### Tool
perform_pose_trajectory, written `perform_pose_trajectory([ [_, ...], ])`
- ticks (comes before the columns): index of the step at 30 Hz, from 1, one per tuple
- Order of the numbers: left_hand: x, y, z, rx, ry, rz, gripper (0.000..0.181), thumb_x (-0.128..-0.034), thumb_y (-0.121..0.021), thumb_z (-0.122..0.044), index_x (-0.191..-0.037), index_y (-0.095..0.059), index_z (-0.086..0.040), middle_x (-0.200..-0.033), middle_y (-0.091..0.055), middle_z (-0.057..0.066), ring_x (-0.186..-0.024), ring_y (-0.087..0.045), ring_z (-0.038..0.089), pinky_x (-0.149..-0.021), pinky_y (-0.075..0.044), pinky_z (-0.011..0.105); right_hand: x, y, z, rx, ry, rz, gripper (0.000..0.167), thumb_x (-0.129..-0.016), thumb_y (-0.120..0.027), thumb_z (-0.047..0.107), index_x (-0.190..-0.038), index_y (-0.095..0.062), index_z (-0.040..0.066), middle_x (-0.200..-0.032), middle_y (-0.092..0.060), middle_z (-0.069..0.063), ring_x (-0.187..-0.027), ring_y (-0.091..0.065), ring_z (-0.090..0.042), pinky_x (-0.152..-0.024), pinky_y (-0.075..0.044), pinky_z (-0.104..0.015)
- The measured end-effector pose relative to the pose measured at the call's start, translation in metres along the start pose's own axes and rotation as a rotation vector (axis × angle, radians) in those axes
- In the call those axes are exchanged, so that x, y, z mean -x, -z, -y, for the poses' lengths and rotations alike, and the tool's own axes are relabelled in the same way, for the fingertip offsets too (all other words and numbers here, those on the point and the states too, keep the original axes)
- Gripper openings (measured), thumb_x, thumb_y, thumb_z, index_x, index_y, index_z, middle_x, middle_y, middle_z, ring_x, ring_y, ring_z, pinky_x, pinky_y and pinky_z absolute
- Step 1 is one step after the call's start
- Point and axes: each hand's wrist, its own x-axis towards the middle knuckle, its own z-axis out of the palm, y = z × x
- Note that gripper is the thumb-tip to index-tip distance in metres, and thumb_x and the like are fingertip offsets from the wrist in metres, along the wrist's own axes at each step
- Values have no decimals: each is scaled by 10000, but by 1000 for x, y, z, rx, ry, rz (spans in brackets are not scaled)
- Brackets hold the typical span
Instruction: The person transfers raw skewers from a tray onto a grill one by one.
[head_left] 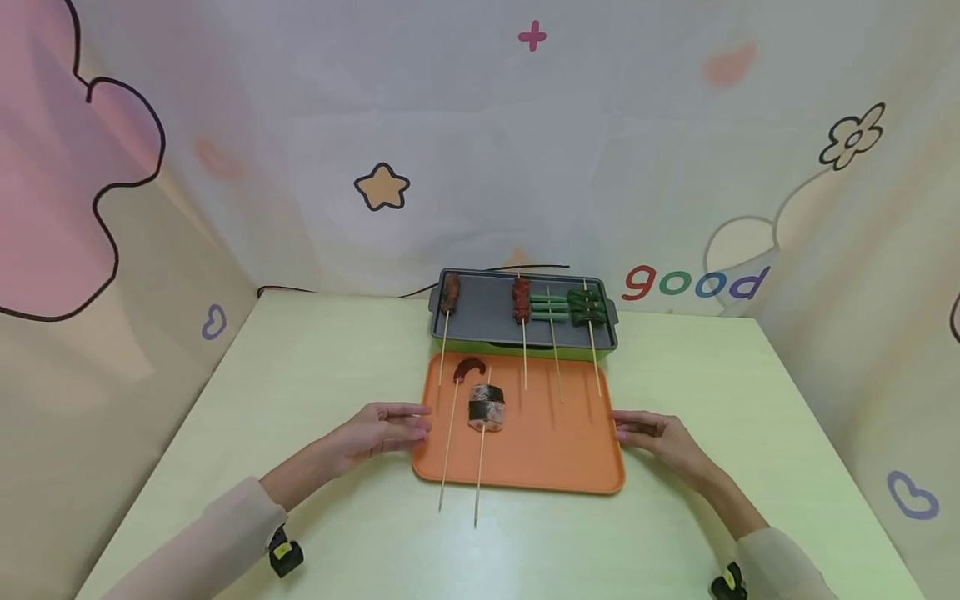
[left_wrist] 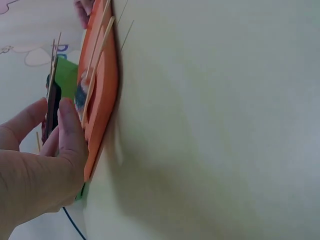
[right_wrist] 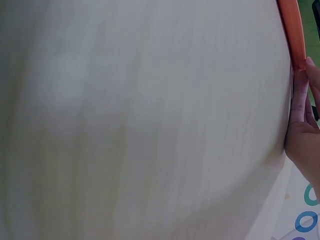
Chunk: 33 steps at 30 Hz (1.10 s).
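An orange tray [head_left: 555, 454] lies in front of the grill, between the two hands. My left hand [head_left: 390, 432] touches the tray's left edge with fairly straight fingers; in the left wrist view the left hand [left_wrist: 45, 155] has its fingers spread. At the right edge, the fingertips of my right hand [head_left: 660, 437] touch the rim, also seen with the right hand [right_wrist: 305, 120] in the right wrist view. On the tray are a skewer with a curled dark red piece [head_left: 468, 368] and a skewer with a black-and-white striped piece [head_left: 487, 407], their sticks overhanging the near edge.
Behind the tray stands a green grill with a grey plate [head_left: 480, 321]. It bears a brown meat skewer [head_left: 450, 293], a red meat skewer [head_left: 521, 300], a green bean skewer [head_left: 550, 308] and a leafy green skewer [head_left: 587, 307]. Their sticks jut over the tray. A printed cloth [head_left: 480, 167] hangs behind.
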Motion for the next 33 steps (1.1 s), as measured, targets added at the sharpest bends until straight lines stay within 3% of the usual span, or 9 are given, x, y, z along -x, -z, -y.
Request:
perform_pose_trajectory([
  [8, 32, -10, 26, 25, 19, 88, 588, -944, -721, -89, -1460, -493, 73, -1194, -740, 102, -1060, -733, 182, -973, -600, 387, -1, -1, -1, 6, 2, -2, 503, -982, -680, 121, -1406, -540, -112, -1231, -745, -8, -1029, -704, 12, -910, -576, -166],
  [12, 40, -14, 31, 32, 13, 128, 605, -942, -725, -96, -1460, -477, 94, -1190, -743, 121, -1031, -742, 197, -972, -599, 395, 1, -1, 2, 2, 4, 2, 501, -988, -668, 105, -1409, -526, -126, -1274, -713, -163, -1023, -704, 10, -910, -579, -171],
  [19, 41, -25, 37, 39, 21, 186, 617, -961, -703, -107, -1486, -440, 84, -1266, -711, 197, -1078, -740, 223, -987, -592, 401, 2, -1, 2, 17, -9, -15, 508, -984, -681, 132, -1408, -539, -108, -1301, -683, -225, -1016, -702, 18, -908, -567, -150],
  [27, 37, -42, 38, 87, 59, 175, 672, -960, -698, -92, -1526, -377, 79, -1289, -697, 202, -1121, -726, 227, -1002, -583, 405, 1, -2, 1, 33, -22, -37, 495, -977, -695, 152, -1394, -569, -82, -1193, -754, 4, -1013, -704, 11, -896, -563, -140],
  [29, 36, -45, 38, 112, 71, 167, 670, -964, -690, -84, -1528, -369, 85, -1305, -688, 211, -1133, -722, 231, -1005, -580, 396, 1, -2, 1, 36, -19, -38, 494, -978, -694, 155, -1393, -569, -82, -1192, -755, 12, -1014, -703, 12, -896, -561, -137],
  [33, 35, -48, 37, 138, 83, 147, 654, -975, -667, -80, -1525, -362, 99, -1330, -669, 230, -1148, -716, 235, -1007, -577, 370, 1, -2, 2, 32, -25, -33, 501, -979, -690, 151, -1400, -560, -87, -1252, -734, -99, -1016, -704, 14, -903, -562, -143],
])
